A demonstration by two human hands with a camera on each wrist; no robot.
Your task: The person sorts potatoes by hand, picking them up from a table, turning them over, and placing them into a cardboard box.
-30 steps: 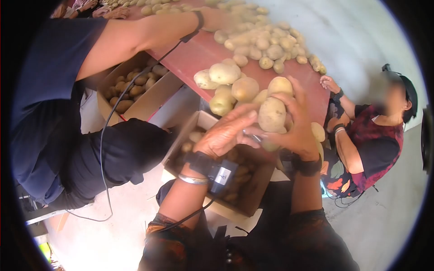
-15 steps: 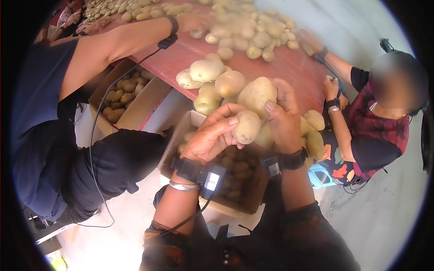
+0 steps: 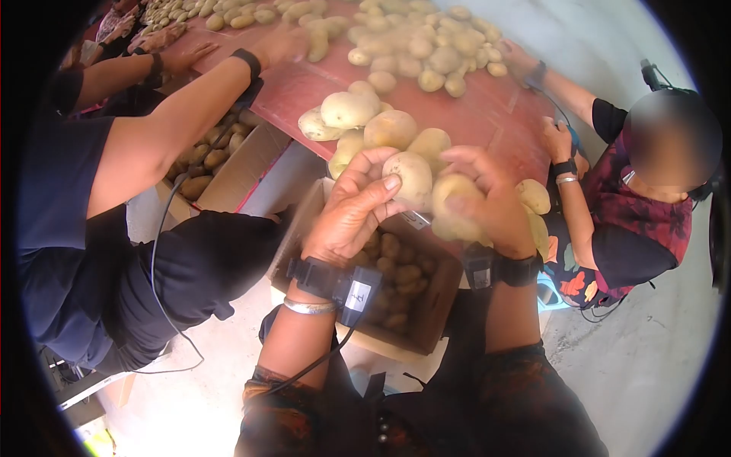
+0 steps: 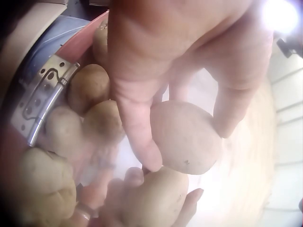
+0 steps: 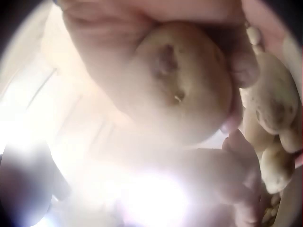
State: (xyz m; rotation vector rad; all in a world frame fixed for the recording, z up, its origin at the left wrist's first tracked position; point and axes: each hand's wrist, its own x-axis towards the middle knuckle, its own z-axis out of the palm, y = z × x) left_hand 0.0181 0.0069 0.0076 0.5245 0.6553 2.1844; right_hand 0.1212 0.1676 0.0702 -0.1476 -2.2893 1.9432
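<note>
My left hand (image 3: 346, 209) pinches a pale round potato (image 3: 409, 180) between thumb and fingers, over the table's near edge. The left wrist view shows this same potato (image 4: 185, 137) between the fingertips. Close by on the right, my right hand (image 3: 499, 202) holds a second potato (image 3: 454, 207), blurred in the head view. From the right wrist, that potato (image 5: 182, 90) lies against the palm with the fingers bent round it, and a dark blemish marks its skin. Several large potatoes (image 3: 390, 129) are heaped on the table just beyond both hands.
Below my hands stands a cardboard box (image 3: 438, 305) with potatoes inside. A second potato box (image 3: 244, 171) is at the left. The red table (image 3: 293, 95) bears a big pile of potatoes (image 3: 419, 49). One person's arm (image 3: 179, 126) reaches in from the left; another person (image 3: 640, 198) sits at the right.
The left hand keeps its potato, now raised slightly and turned. My right hand has come away from the heap with a potato. The left neighbour's arm has shifted over the table.
</note>
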